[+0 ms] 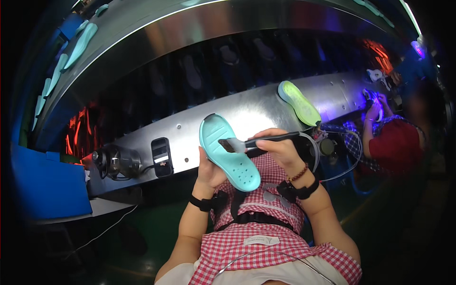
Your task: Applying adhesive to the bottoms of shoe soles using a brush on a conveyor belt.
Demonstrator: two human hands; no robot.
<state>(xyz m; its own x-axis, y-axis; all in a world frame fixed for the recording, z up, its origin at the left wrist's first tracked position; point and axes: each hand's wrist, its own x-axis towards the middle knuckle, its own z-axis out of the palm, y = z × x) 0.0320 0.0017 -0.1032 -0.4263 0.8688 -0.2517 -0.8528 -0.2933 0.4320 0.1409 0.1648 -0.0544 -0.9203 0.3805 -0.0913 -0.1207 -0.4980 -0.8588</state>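
Note:
My left hand grips a turquoise shoe sole by its left edge, holding it tilted in front of my apron. The sole has a dark patch at its far end and several small holes toward its near end. In my right hand is a brush with a black handle, the fingers closed round it. Its dark bristles lie against the upper face of the sole, and a pale tube runs near the handle's back end.
On the steel ledge lies a yellow-green sole. A clear jar and a black rectangular device stand left, beside a blue box. Turquoise soles line the upper left. A co-worker in red handles something under purple light.

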